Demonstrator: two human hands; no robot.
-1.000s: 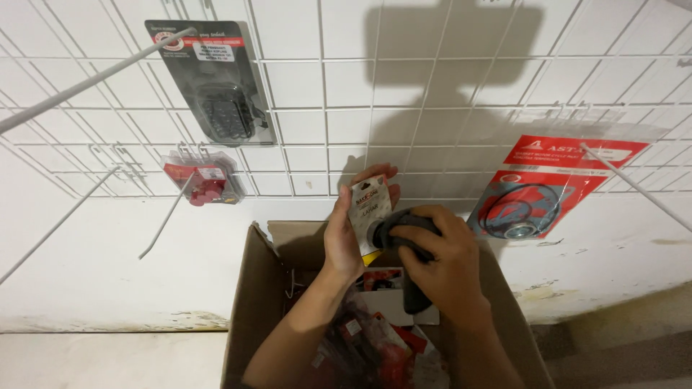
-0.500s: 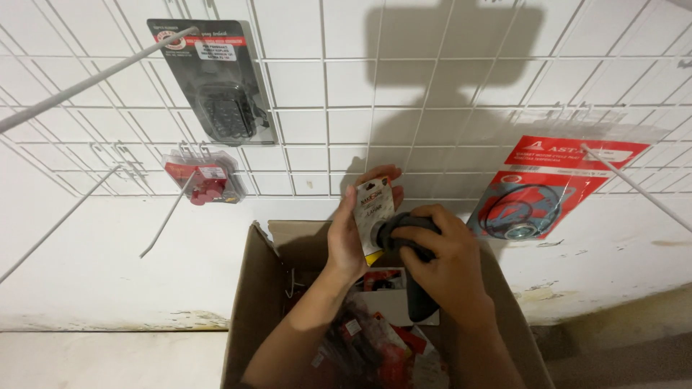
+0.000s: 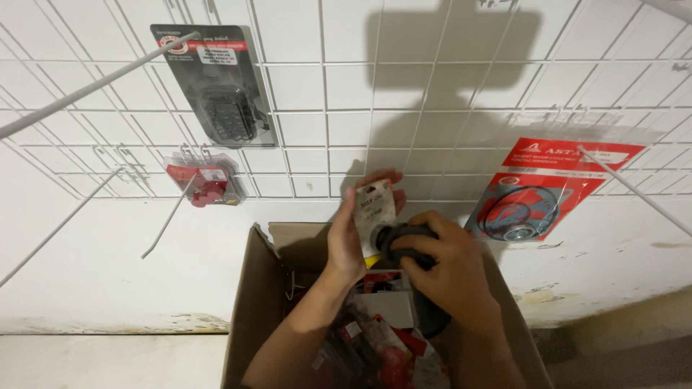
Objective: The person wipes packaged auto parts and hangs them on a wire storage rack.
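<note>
- The white wire grid panel (image 3: 432, 94) fills the far wall, with long white wire hooks (image 3: 94, 90) jutting out towards the camera on the left and right.
- The open brown cardboard box (image 3: 249, 317) sits near, below the panel, filled with a jumble of red and black packaged parts (image 3: 375, 346).
- A red-carded clear bag holding black rubber rings (image 3: 544, 191) hangs on the right of the panel; a dark blister pack with a black part (image 3: 216, 86) hangs far left, and a small clear pack of red pieces (image 3: 205, 184) hangs below it.
- The right hand (image 3: 450, 270) is closed around a black rubber sleeve (image 3: 404, 241), fingers curled over its top, just above the box.
- The left hand (image 3: 357, 230) pinches a small white printed card tag (image 3: 375, 212) between thumb and fingers, holding it upright and touching the sleeve.
- The sleeve and tag sit together in the middle of the scene, over the far edge of the box.
- Judged from this hold, keeping the tag flat and steady while the right hand supports the sleeve's weight would stop the card from bending or tearing.
</note>
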